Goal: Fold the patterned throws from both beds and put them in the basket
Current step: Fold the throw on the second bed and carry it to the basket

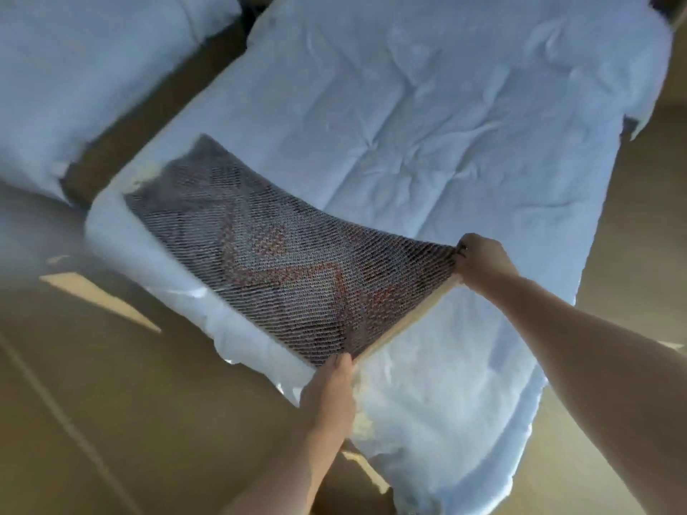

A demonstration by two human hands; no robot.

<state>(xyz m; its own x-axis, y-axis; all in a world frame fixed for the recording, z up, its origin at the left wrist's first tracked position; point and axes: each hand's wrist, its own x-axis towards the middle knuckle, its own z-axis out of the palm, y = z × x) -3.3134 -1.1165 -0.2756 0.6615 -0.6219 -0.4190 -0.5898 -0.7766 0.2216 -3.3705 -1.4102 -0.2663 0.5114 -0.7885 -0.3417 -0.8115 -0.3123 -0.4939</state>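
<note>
A dark patterned throw [267,254] with a reddish zigzag lies stretched across the foot of the near bed [427,124], over the pale blue duvet. Its near short edge is lifted off the bed. My left hand [329,395] pinches the lower corner of that edge. My right hand [483,260] grips the upper corner, so the edge is taut between the two hands. A pale backing shows along this raised edge. The far end of the throw rests flat near the bed's left corner. No basket is in view.
A second bed [74,61] with pale blue bedding stands at the upper left, with a narrow strip of brown floor [148,117] between the beds. More brown floor [111,421] spreads at the lower left and along the right side.
</note>
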